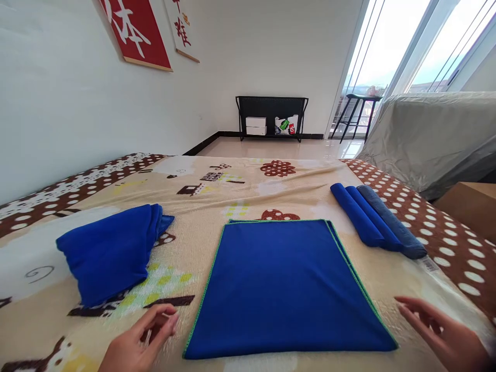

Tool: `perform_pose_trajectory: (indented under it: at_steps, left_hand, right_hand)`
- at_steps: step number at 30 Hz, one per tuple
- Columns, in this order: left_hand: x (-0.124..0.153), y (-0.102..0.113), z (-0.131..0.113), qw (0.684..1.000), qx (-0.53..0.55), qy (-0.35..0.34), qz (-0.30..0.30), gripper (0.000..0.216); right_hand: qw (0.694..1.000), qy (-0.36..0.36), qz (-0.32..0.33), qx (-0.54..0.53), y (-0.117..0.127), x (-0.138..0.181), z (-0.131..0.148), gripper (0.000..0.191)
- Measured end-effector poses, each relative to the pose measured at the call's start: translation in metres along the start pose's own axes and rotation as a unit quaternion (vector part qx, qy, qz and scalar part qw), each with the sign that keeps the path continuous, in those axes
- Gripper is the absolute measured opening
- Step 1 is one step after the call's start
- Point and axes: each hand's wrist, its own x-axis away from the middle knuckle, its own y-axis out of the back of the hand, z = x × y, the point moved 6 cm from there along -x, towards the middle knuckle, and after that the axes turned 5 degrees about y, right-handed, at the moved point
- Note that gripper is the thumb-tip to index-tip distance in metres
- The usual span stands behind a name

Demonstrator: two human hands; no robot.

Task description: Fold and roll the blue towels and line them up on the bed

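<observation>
A blue cloth (290,289) with green stitched edges lies folded in a flat, nearly square shape in front of me. My left hand (141,341) hovers just off its near left corner, fingers loosely curled and nothing between them. Beyond the near right corner, my right hand (445,333) is also empty, its fingers slightly bent and apart from the cloth. To the left rests a loosely bunched pile of blue cloth (110,250). Rolled cloths lie side by side at the right: two blue rolls (358,217) and a greyish-blue roll (393,222).
Everything lies on a patterned blanket (209,201) with a brown, white-dotted border. Behind it stands a low black rack (271,108) holding white boxes (256,125). On the right are a covered piece of furniture (434,134), a cardboard box (470,204) and a dark stool (358,111).
</observation>
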Motion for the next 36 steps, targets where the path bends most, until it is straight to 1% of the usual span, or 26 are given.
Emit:
perform_pose_trajectory:
  at_steps: [1, 2, 3, 4, 6, 7, 8, 9, 10, 11, 13, 17, 20, 25, 30, 33, 36]
  left_hand:
    - [-0.009, 0.003, -0.014, 1.000, -0.005, -0.017, -0.006, 0.045]
    - [-0.021, 0.002, -0.031, 0.999, -0.008, -0.037, -0.005, 0.045]
    - [-0.035, -0.001, -0.051, 0.998, -0.011, -0.056, -0.011, 0.044]
    - [-0.052, -0.008, -0.072, 0.996, -0.031, -0.080, -0.005, 0.042]
    - [-0.089, -0.029, -0.112, 0.986, -0.100, -0.132, -0.010, 0.034]
    - [-0.109, -0.042, -0.126, 0.980, -0.138, -0.144, -0.015, 0.029]
    - [-0.129, -0.054, -0.136, 0.974, -0.176, -0.138, -0.023, 0.026]
    - [-0.148, -0.065, -0.141, 0.973, -0.187, -0.128, -0.030, 0.025]
    - [-0.165, -0.074, -0.143, 0.973, -0.194, -0.121, -0.037, 0.023]
    - [-0.179, -0.082, -0.142, 0.973, -0.197, -0.114, -0.044, 0.021]
    - [-0.198, -0.092, -0.133, 0.974, -0.192, -0.109, -0.057, 0.019]
    - [-0.211, -0.094, -0.110, 0.976, -0.161, -0.114, -0.086, 0.016]
    - [-0.219, -0.092, -0.100, 0.980, -0.137, -0.112, -0.094, 0.015]
    - [-0.235, -0.091, -0.091, 0.987, -0.092, -0.111, -0.071, 0.021]
    - [-0.239, -0.089, -0.088, 0.991, -0.032, -0.126, -0.039, 0.022]
    - [-0.238, -0.085, -0.088, 0.991, 0.003, -0.131, -0.023, 0.024]
    - [-0.236, -0.082, -0.089, 0.991, 0.036, -0.124, -0.017, 0.030]
  right_hand:
    - [0.999, 0.022, -0.019, 0.018, 0.005, -0.017, 0.016, 0.052]
    - [0.998, 0.057, -0.028, 0.025, 0.005, -0.035, 0.038, 0.052]
    - [0.994, 0.100, -0.033, 0.026, 0.001, -0.054, 0.064, 0.051]
    - [0.988, 0.145, -0.039, 0.021, -0.007, -0.072, 0.092, 0.048]
    - [0.970, 0.241, -0.016, 0.012, -0.037, -0.106, 0.147, 0.045]
    - [0.961, 0.277, 0.002, 0.017, -0.055, -0.121, 0.169, 0.046]
    - [0.953, 0.302, 0.019, 0.029, -0.074, -0.136, 0.185, 0.048]
    - [0.947, 0.317, 0.031, 0.041, -0.091, -0.149, 0.194, 0.049]
    - [0.947, 0.316, 0.031, 0.049, -0.105, -0.162, 0.196, 0.049]
    - [0.950, 0.306, 0.022, 0.054, -0.114, -0.175, 0.191, 0.048]
    - [0.957, 0.286, 0.005, 0.054, -0.123, -0.195, 0.173, 0.044]
    - [0.966, 0.253, -0.026, 0.038, -0.118, -0.216, 0.130, 0.041]
    - [0.971, 0.231, -0.052, 0.027, -0.114, -0.224, 0.115, 0.041]
    - [0.973, 0.223, -0.063, -0.001, -0.115, -0.233, 0.112, 0.034]
    - [0.972, 0.219, -0.083, -0.035, -0.110, -0.233, 0.111, 0.032]
    - [0.971, 0.212, -0.094, -0.058, -0.106, -0.233, 0.110, 0.035]
    - [0.971, 0.198, -0.107, -0.079, -0.102, -0.233, 0.109, 0.043]
